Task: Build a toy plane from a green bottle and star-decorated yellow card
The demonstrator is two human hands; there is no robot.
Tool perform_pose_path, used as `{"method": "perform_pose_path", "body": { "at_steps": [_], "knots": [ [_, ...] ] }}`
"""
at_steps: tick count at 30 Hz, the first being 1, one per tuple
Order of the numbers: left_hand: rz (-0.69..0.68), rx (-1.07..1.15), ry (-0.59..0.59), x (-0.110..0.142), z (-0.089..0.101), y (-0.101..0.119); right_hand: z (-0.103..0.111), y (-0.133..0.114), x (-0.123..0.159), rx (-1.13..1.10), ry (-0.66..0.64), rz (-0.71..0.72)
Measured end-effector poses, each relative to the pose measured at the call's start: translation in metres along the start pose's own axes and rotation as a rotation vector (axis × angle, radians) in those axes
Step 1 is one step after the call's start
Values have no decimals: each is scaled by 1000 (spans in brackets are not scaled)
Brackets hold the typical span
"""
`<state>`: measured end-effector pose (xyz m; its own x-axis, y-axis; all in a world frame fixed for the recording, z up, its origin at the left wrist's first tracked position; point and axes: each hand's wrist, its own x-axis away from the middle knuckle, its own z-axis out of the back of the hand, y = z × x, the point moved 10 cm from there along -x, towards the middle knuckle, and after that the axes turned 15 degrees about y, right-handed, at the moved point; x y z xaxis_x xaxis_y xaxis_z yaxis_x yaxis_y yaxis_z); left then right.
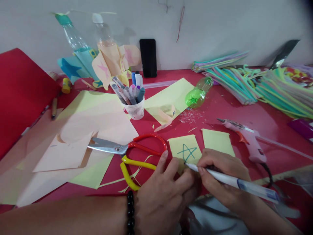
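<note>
yellow paper square (177,145) with star (187,152): just right of frame centre | right hand (223,178): gripping white marker (226,179) | left hand (168,189): curled at square's lower edge, grip unclear | brace flat, stroke lightly

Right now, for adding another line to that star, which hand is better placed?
The right hand, I'd judge: it grips the white marker, tip at the lower-left point of the star. The left hand, at the starred paper, holds no visible marker.
</note>
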<state>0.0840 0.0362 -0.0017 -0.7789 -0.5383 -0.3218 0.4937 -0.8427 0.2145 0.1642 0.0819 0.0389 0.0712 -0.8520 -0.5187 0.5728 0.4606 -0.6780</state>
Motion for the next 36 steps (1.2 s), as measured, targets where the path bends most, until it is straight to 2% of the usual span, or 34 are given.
{"method": "perform_pose_path", "body": {
  "at_steps": [4,9,13,19,23,30,36],
  "knots": [
    [7,1,-4,-1,-1,0,-1,3,2,-22,-17,-19],
    [-3,-16,1,1,-4,0,12,-1,-2,25,102,14],
    [-11,-27,0,2,-6,0,7,0,-5,54,63,0],
    [-19,-38,8,2,-4,1,7,3,-5,107,92,8],
    [-28,-49,8,2,-3,2,4,7,-5,114,73,-16],
    [-22,-29,2,1,-5,1,1,-2,-6,25,24,14],
    [-13,-27,-9,0,-3,1,-6,-1,2,-45,-80,18]
  ]
}}
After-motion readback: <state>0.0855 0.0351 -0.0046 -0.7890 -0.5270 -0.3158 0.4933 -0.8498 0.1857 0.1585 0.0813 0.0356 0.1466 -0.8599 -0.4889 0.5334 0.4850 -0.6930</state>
